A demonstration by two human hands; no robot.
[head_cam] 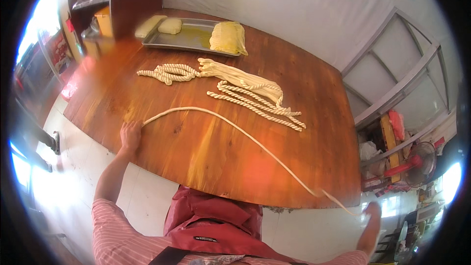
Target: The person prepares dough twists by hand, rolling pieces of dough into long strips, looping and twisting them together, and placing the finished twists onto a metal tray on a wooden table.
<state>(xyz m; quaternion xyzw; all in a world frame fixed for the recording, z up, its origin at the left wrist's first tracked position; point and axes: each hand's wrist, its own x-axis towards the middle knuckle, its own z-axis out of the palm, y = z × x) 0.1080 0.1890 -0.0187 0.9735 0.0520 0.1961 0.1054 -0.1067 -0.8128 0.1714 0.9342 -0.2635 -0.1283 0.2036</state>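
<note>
A long thin dough strand (235,127) runs in an arc across the wooden table (176,154). At the table's left, my left hand (131,135) is closed over one end of it, low against the surface. My right hand (372,209) is blurred beyond the near right edge and grips the other end, so that part of the strand hangs past the table. Farther back lie a looped dough twist (173,70), a flat bundle of untwisted dough strands (235,75) and several more twisted dough ropes (254,105), partly against the bundle.
Behind these, a metal tray (195,46) with oil holds a small dough piece (170,26) and a larger covered dough block (228,38). Another dough slab (149,25) is beside it. A metal frame (401,88) and a fan (421,163) stand right; a person's leg (40,136) shows left.
</note>
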